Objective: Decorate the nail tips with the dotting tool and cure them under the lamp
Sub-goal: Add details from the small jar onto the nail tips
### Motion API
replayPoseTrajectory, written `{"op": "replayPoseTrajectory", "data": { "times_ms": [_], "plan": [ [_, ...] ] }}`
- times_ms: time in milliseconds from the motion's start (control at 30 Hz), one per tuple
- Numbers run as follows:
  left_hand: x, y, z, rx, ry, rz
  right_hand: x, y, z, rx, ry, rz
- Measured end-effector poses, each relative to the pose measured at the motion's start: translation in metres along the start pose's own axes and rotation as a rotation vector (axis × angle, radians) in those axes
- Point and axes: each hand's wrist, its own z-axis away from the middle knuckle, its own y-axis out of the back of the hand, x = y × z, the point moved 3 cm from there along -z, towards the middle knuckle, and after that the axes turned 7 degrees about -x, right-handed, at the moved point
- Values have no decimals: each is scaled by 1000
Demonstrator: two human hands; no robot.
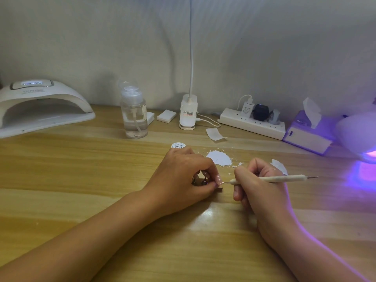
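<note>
Your left hand pinches a pink, white-dotted plastic nail tip on its small dark stand, just at nine o'clock of your right hand, which grips the slim white dotting tool lying three-to-nine, point nearly touching it.

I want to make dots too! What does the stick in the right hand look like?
The dotting tool is a slim, pale cream stick with a thin metal point at each end. It lies almost level, pinched near its left end by the right hand, its other end poking out rightward. The left point carries a white speck and sits right at a pink nail tip held by the left hand.
</note>
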Motion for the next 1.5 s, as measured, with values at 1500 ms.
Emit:
{"op": "replayPoseTrajectory", "data": {
  "times_ms": [1500],
  "plan": [
    [-3,19,2,-173,145,7,8,17,-27,26,20,399]
  ]
}}
